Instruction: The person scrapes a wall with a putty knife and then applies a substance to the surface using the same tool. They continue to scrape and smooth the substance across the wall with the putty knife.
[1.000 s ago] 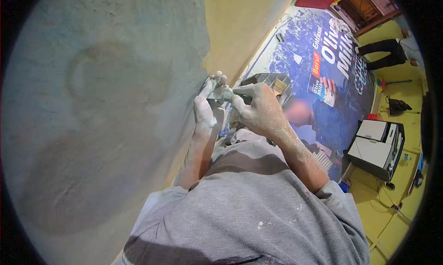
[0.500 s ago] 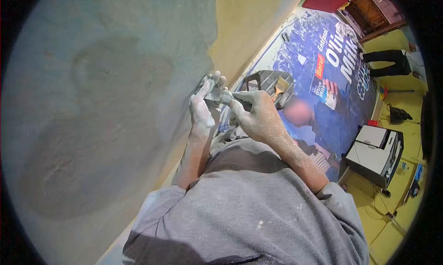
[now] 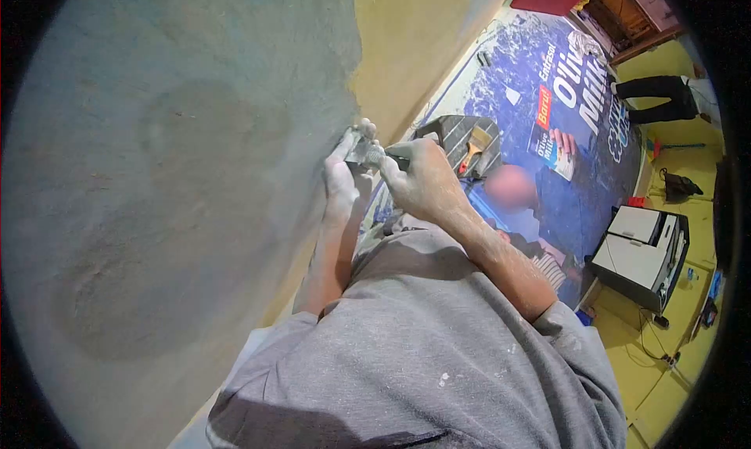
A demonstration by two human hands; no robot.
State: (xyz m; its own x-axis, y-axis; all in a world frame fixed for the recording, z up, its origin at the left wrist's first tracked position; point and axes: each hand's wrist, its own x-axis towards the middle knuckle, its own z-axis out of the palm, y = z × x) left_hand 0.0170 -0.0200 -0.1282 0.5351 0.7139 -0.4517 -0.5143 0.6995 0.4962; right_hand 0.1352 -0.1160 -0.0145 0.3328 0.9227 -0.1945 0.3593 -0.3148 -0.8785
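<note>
Both of my hands are close together in front of the wall [image 3: 195, 238], coated in pale dust or filler. My left hand [image 3: 341, 175] is beside the wall surface, fingers and thumb curled about a flat grey scraper [image 3: 358, 152], partly covered by the hand. My right hand [image 3: 430, 181] grips the dark handle of a putty knife [image 3: 397, 153]. Its front end meets the scraper at my left fingers, where a lump of pale filler [image 3: 374, 156] shows. How far the two blades overlap is hidden.
A dark tray [image 3: 458, 128] holding a paintbrush [image 3: 476, 145] stands below, on a blue printed banner [image 3: 579, 183] spread over the floor. Another person [image 3: 669, 101] stands at the far right. A black-and-white cabinet [image 3: 637, 253] and cables [image 3: 649, 343] are at right.
My right hand has shifted slightly left and up, and my left hand has turned a little around the scraper. The view has moved slightly, uncovering more of the tray.
</note>
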